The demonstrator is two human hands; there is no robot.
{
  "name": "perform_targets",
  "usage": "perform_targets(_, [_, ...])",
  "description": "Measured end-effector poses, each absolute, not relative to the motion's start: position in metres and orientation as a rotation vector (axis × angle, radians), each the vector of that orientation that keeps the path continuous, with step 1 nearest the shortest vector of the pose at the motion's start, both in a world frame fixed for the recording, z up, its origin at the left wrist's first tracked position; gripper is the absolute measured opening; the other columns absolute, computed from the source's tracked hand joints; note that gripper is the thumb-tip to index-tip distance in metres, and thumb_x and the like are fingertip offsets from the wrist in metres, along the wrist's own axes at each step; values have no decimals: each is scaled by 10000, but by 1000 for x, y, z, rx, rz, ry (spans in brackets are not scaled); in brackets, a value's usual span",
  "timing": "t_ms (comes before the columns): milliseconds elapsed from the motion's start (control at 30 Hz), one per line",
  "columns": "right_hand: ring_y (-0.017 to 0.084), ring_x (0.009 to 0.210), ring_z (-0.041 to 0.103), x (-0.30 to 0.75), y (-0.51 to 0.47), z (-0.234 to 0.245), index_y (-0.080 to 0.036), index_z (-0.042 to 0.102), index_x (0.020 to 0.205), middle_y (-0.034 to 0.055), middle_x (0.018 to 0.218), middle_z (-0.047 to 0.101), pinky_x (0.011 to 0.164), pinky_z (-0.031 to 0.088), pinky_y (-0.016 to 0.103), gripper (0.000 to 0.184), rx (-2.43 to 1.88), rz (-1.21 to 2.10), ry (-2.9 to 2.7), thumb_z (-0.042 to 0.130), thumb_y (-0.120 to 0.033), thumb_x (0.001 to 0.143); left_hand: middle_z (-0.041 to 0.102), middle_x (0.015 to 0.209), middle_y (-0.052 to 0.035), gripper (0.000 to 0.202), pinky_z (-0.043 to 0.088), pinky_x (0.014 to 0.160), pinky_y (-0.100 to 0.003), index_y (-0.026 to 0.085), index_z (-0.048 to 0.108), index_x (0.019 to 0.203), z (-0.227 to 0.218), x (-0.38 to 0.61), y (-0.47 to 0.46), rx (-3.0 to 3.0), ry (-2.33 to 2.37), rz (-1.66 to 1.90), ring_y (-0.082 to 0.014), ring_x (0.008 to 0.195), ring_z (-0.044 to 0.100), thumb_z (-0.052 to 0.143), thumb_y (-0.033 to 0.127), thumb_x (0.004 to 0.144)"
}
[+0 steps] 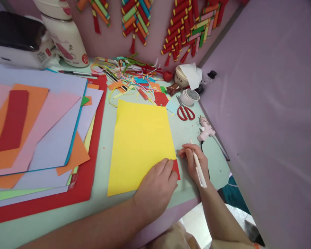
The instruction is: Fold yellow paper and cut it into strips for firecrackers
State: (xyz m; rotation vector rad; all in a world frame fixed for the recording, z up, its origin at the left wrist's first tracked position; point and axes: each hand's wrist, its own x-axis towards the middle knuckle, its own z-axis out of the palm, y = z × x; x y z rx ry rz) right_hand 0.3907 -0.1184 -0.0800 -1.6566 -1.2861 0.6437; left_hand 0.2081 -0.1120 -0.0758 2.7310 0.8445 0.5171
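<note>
- Pale green worktop [217, 162], paper hangings [136, 19] on the wall [110, 39] behind.
- Yellow sheet [142, 141] lies flat mid-worktop, red piece [176, 170] poking out at its lower right edge.
- Left hand [157, 186] rests right there, fingers curled and close together; can't tell if they're pinching anything.
- Right hand [197, 160] is just beside the sheet, fingers pinching a white pen [197, 165], tip off the paper.
- Scissors [185, 113] and glue gun [206, 129] sit beyond it, big paper pile [56, 128] off left.
</note>
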Motion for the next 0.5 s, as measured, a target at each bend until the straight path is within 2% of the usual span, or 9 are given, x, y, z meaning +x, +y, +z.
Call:
perform_targets(100, [180, 807, 622, 389, -118, -79, -237, 588, 964, 28, 835, 662, 773, 485, 328, 176, -1646, 596, -1382, 459, -352, 931, 558, 1175, -133, 250, 412, 889, -439, 159, 547, 1061, -69, 210, -108, 2649, 1001, 478, -289, 1106, 504, 582, 310, 864])
perform_targets(233, [181, 829, 601, 386, -118, -77, -241, 638, 910, 38, 904, 649, 759, 458, 318, 200, -1673, 533, -1570, 460, -329, 932, 562, 1031, -97, 439, 438, 815, -419, 152, 512, 1127, -61, 216, -102, 2518, 1118, 312, -270, 981, 513, 692, 354, 781])
perform_targets(300, [184, 829, 597, 385, -119, -76, -240, 640, 919, 41, 911, 647, 757, 456, 320, 205, -1675, 538, -1594, 456, -329, 935, 547, 997, -90, 464, 440, 805, -413, 139, 514, 1104, -60, 219, -99, 2450, 1171, 267, -266, 956, 509, 724, 352, 749])
perform_targets(400, [189, 845, 600, 387, -119, -75, -243, 632, 933, 40, 913, 653, 768, 459, 327, 203, -1672, 541, -1601, 445, -323, 939, 524, 982, -77, 331, 446, 793, -384, 147, 530, 994, -60, 219, -95, 2389, 1161, 257, -244, 937, 518, 708, 304, 763])
perform_targets(500, [196, 849, 606, 389, -120, -76, -250, 624, 948, 41, 914, 659, 759, 471, 338, 177, -1660, 506, -1658, 458, -308, 931, 533, 1003, -54, 130, 456, 717, -306, 172, 526, 968, -59, 209, -92, 2347, 1053, 275, -175, 821, 558, 567, 194, 848])
